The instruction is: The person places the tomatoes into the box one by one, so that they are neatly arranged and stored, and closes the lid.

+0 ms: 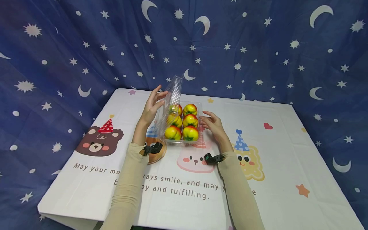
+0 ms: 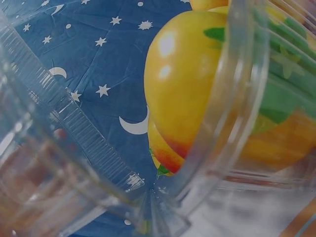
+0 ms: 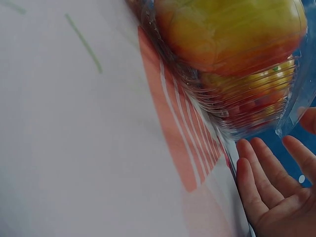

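Observation:
A clear plastic clamshell box sits mid-table, holding several shiny yellow-and-red fruits with green leafy bases. Its hinged lid stands raised and tilted on the left side. Against the outer face of that lid is my left hand, fingers extended and spread. My right hand is at the box's right side, fingertips right at the wall. In the right wrist view its loosely extended fingers are beside the ribbed box wall. The left wrist view looks between the lid and the fruit-filled base.
The white tablecloth carries printed cartoon figures, stars and lettering. Behind the table hangs a dark blue curtain with moons and stars. Each wrist wears a black strap camera.

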### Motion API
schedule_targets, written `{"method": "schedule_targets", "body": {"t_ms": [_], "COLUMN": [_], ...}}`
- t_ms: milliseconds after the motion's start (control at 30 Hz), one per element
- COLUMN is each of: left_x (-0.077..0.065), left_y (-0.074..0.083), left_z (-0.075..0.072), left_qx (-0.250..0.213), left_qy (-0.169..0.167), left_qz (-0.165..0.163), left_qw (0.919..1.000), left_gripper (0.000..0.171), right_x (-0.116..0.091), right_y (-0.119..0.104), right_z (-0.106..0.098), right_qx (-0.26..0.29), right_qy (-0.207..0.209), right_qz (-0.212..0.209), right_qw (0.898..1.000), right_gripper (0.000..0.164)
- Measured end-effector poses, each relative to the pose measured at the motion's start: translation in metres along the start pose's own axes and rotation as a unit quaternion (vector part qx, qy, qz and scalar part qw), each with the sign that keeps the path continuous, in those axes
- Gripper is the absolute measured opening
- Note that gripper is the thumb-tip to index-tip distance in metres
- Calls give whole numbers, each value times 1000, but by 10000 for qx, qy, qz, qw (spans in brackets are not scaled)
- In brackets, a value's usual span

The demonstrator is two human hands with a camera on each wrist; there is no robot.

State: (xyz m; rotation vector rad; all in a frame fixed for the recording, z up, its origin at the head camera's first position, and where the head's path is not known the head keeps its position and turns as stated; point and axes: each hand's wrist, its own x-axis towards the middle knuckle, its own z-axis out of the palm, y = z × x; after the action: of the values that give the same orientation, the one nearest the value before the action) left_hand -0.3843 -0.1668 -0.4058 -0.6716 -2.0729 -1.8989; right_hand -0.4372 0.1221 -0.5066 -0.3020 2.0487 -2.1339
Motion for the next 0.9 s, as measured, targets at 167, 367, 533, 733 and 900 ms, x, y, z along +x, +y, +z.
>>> {"method": "schedule_targets", "body": {"t_ms": [167, 367, 533, 733, 900], "left_x": [0, 1, 1, 2, 1], "left_y": [0, 2, 3, -4, -5], "left_z": [0, 1, 1, 0, 0], "left_qx": [-10, 11, 45, 28, -2], "left_qy": [-8, -41, -69, -48, -39], "left_qz": [2, -13, -28, -124, -119], "left_qw": [10000, 10000, 10000, 9999, 9999], "left_gripper": [64, 65, 65, 65, 65], "right_x": [0, 0, 1, 1, 1], "right_y": [2, 2, 1, 3, 4], "right_z": [0, 0, 0, -1, -2], "right_qx": [-202, -307, -314, -266, -270], "right_qy": [82, 189, 212, 199, 159], "right_qz": [-71, -48, -15, -6, -30], "right_qw": [9997, 9993, 9993, 9994, 9995], "right_gripper": [53, 51, 52, 51, 51]}}
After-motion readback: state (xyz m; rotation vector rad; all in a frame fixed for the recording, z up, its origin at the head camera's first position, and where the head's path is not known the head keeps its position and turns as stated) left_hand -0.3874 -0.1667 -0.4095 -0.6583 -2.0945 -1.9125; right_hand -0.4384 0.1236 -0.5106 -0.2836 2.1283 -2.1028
